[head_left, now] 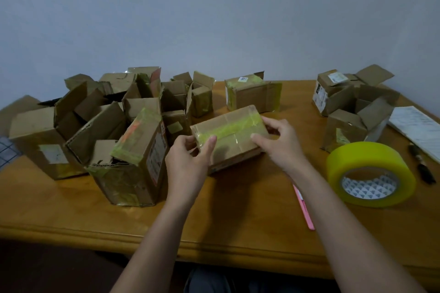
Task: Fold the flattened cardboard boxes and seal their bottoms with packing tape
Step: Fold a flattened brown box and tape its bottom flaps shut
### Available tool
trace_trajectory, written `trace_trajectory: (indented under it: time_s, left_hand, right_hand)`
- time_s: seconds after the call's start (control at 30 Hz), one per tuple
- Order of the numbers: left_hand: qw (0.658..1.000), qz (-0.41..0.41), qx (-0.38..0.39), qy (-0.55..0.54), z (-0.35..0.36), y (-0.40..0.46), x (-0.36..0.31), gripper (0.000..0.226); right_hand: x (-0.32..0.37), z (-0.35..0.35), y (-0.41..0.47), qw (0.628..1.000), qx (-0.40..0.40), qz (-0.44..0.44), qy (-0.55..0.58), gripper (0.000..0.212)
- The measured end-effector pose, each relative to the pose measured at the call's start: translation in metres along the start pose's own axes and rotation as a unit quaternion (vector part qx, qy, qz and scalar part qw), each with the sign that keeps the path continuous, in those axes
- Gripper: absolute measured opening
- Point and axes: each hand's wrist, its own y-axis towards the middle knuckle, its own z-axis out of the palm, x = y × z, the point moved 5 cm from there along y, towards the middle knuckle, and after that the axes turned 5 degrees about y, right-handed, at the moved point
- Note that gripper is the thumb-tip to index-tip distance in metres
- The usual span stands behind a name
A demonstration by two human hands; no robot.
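We see the left hand and right hand each gripping an end of the small brown cardboard box, sealed with yellow-green tape, on the wooden tabletop; the yellow packing-tape roll lies near the right hand.

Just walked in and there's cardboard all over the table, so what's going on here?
A person is taping up small boxes. Both hands, left hand and right hand, hold a closed cardboard box at its ends on the wooden table, a strip of yellow tape already across its top face. The tape roll lies to the right, a pink cutter beside the right forearm. A pile of boxes sits on the left.
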Motion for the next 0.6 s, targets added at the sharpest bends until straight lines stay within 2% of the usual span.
trace_trajectory:
  time_s: [0.13, 0.3, 0.4, 0.5, 0.6]
  left_hand:
    - [1.000, 0.005, 0.012, 0.009, 0.014, -0.001, 0.005, 0.031]
    - [0.999, -0.024, 0.027, -0.024, 0.014, 0.005, 0.013, 0.030]
    - [0.998, -0.031, 0.037, -0.030, 0.013, 0.007, 0.014, 0.039]
    - [0.998, -0.031, 0.052, -0.035, 0.014, 0.009, 0.013, 0.050]
    - [0.993, -0.046, 0.097, -0.051, 0.022, 0.008, 0.019, 0.052]
  right_hand:
    - [-0.016, 0.005, -0.013, 0.999, 0.012, -0.006, -0.035, 0.028]
    - [-0.027, 0.009, -0.006, 0.998, 0.042, 0.024, -0.028, 0.014]
    - [-0.034, 0.013, -0.002, 0.997, 0.055, 0.059, -0.020, 0.037]
    - [-0.030, 0.012, 0.004, 0.996, 0.074, 0.039, 0.004, 0.032]
    - [-0.027, 0.007, 0.008, 0.997, 0.055, 0.025, 0.039, 0.050]
